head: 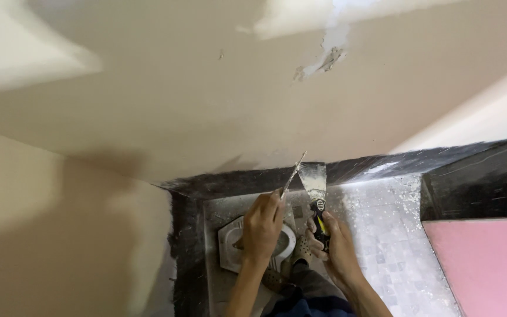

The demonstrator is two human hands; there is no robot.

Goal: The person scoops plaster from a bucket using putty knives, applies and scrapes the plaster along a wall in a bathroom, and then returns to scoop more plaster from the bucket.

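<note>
1. The left hand (pixel 262 226) grips a thin putty knife (pixel 293 172), seen edge-on; the right hand (pixel 337 245) clasps a broad putty knife (pixel 314 179). The blades touch just above both hands.
2. Far above the hands, the chipped wall patch (pixel 328 57) looks rough and only partly filled, so smoothing appears unfinished.

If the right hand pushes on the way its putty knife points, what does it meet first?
Most likely the beige wall: the right hand aims its putty knife up at it. Depth is unclear, and the left hand's blade sits close alongside.
</note>
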